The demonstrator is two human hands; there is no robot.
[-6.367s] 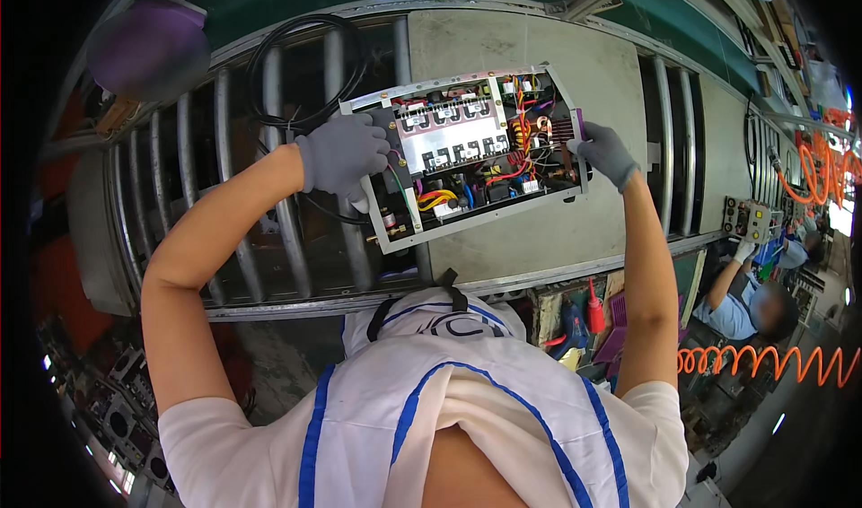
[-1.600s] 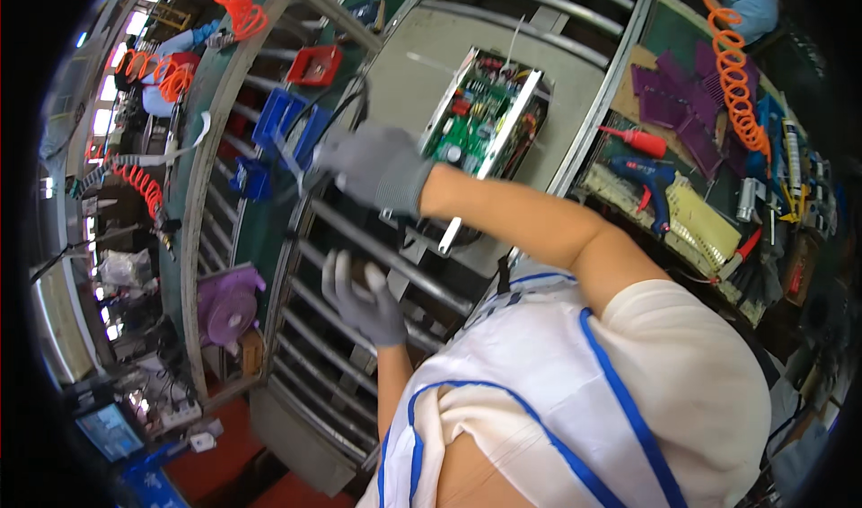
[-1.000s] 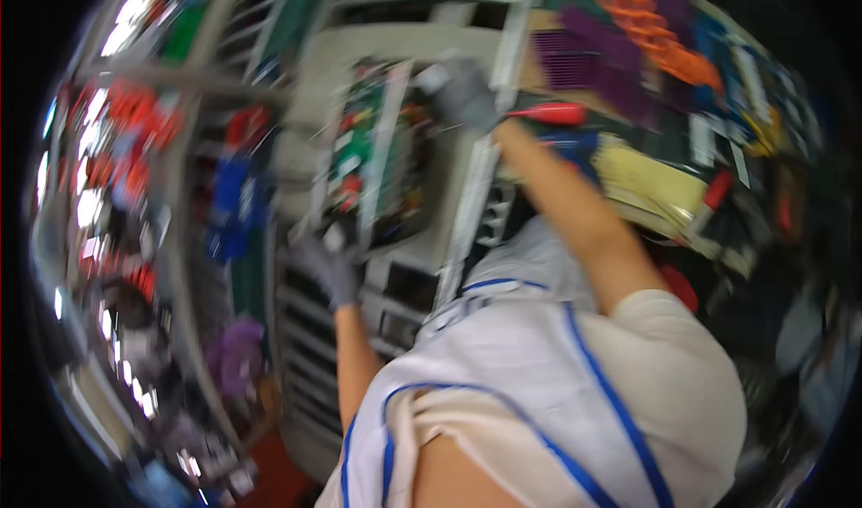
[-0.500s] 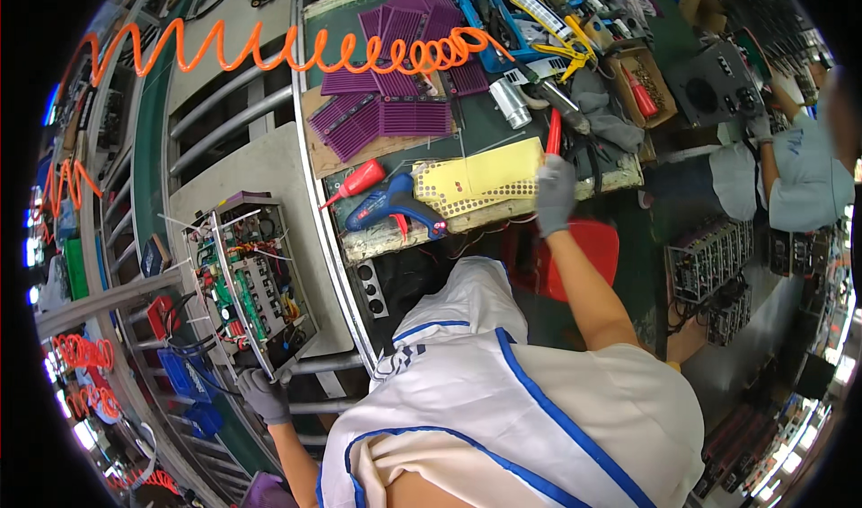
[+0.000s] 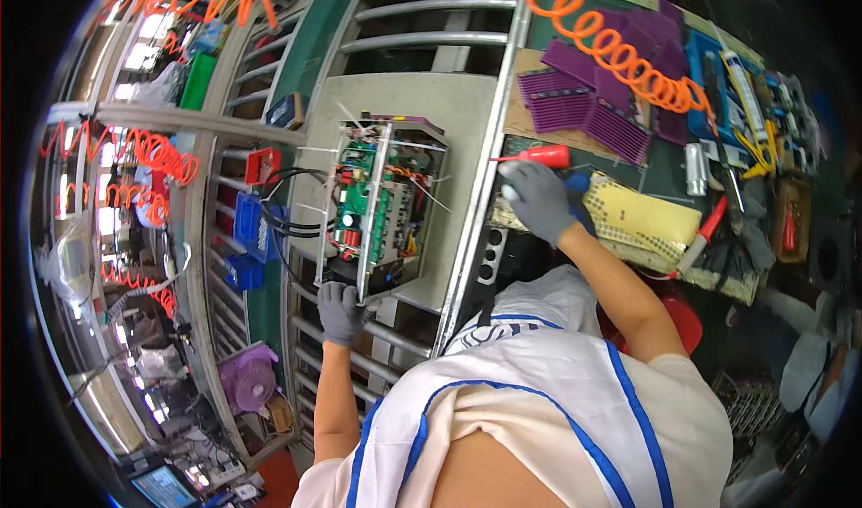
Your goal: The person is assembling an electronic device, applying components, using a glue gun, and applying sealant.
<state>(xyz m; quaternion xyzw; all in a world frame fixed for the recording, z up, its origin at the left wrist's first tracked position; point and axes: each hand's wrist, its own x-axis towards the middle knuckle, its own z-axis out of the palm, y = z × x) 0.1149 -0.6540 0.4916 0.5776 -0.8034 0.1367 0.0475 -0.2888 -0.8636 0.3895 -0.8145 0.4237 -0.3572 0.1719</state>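
An open metal chassis (image 5: pixel 382 207) with green circuit boards and coloured wiring lies on a grey plate (image 5: pixel 449 104) on the roller rack. My left hand (image 5: pixel 341 312), in a grey glove, grips the chassis at its near lower corner. My right hand (image 5: pixel 536 200), also gloved, reaches over the rack's rail to the bench, fingers curled over a blue power screwdriver (image 5: pixel 580 185). A red-handled screwdriver (image 5: pixel 546 156) lies just beyond that hand.
A yellow perforated pad (image 5: pixel 642 216), purple finned parts (image 5: pixel 588 113), an orange coiled hose (image 5: pixel 620 55) and several hand tools (image 5: pixel 727 176) crowd the bench on the right. Blue and red bins (image 5: pixel 251 221) and black cables (image 5: pixel 292 230) sit left of the chassis. A purple fan (image 5: pixel 247 382) stands lower left.
The view swung back toward the chassis. My right hand moved from the yellow pad left to the blue screwdriver. My left hand stays on the chassis corner.
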